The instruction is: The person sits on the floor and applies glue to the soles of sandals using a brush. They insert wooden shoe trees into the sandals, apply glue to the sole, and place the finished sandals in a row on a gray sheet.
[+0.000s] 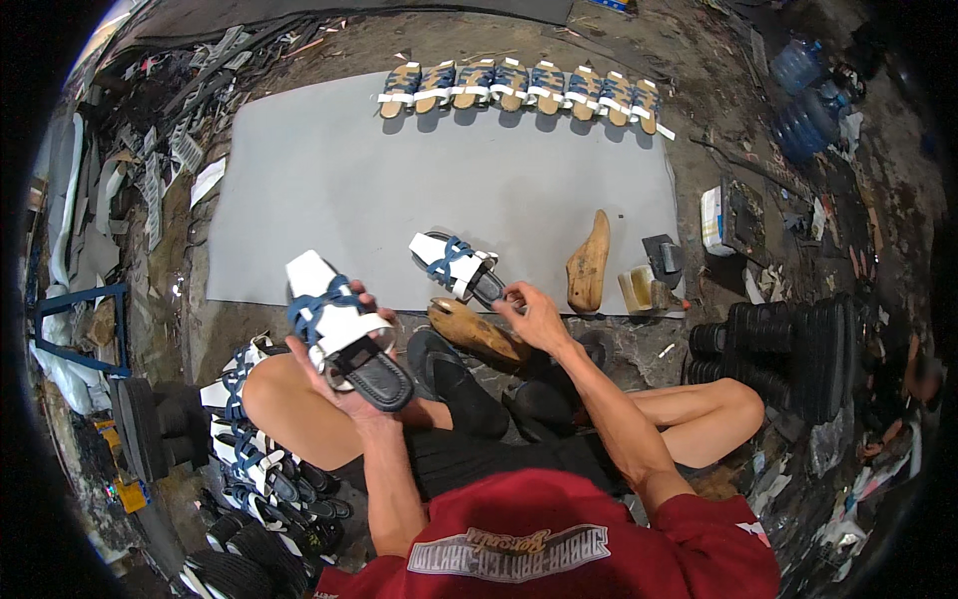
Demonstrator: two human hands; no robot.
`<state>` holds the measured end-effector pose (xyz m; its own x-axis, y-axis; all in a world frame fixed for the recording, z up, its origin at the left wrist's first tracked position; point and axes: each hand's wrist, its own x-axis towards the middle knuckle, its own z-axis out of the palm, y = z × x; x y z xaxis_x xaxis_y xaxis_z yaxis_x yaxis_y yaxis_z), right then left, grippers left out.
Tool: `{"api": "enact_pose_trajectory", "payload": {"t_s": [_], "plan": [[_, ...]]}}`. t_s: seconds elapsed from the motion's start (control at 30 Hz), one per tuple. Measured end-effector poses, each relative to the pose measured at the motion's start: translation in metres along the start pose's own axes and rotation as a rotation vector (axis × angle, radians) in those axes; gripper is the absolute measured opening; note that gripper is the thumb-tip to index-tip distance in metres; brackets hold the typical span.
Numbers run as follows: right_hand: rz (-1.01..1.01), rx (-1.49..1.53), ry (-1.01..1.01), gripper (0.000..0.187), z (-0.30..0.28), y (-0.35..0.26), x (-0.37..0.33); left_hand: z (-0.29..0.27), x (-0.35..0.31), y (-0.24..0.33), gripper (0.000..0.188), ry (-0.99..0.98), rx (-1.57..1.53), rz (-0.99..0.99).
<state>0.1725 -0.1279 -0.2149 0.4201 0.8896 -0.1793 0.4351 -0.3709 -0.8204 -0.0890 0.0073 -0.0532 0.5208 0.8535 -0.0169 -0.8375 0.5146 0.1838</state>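
My left hand (349,399) is closed around a black-soled sandal (377,377) with white and blue straps, raised over my left knee, toe pointing away from me. A matching sandal (457,268) lies aslant on the near edge of the grey sheet (329,160). At its heel are the bent fingers of my right hand (534,317), pinching the end. Just below that sandal, a wooden shoe last (477,334) rests beside my feet. Another wooden last (591,265) lies on the sheet to the right of my right hand.
Several sandals (509,88) line the sheet's far edge. To the right are a yellowish block (639,290), a tin (733,218) and stacked black soles (773,349). More strapped sandals (249,449) pile up by my left leg. Large water bottles (803,120) lie at the far right.
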Motion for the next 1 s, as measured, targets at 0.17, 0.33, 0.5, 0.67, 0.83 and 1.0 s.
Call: {"api": "enact_pose_trajectory", "payload": {"t_s": [0.17, 0.33, 0.5, 0.67, 0.83, 1.0], "plan": [[-0.199, -0.343, -0.215, 0.077, 0.023, -0.011, -0.044, 0.018, 0.010, 0.024, 0.092, -0.153, -0.083, -0.028], [-0.029, 0.007, -0.172, 0.074, 0.018, -0.025, -0.058, 0.003, 0.026, -0.001, 0.085, 0.076, 0.015, 0.140], [-0.091, 0.344, -0.169, 0.069, -0.081, -0.158, -0.097, 0.013, 0.033, 0.013, 0.086, 0.082, -0.004, 0.200], [-0.014, 0.353, -0.203, 0.066, -0.096, -0.246, -0.119, 0.039, 0.037, -0.026, 0.095, 0.012, 0.002, 0.056], [-0.163, 0.368, 0.248, 0.059, -0.048, -0.257, -0.095, 0.065, 0.010, -0.071, 0.082, -0.013, 0.178, 0.014], [-0.349, 0.353, 0.362, 0.053, -0.037, -0.248, -0.091, 0.073, 0.006, -0.055, 0.088, -0.097, 0.321, -0.120]]}}
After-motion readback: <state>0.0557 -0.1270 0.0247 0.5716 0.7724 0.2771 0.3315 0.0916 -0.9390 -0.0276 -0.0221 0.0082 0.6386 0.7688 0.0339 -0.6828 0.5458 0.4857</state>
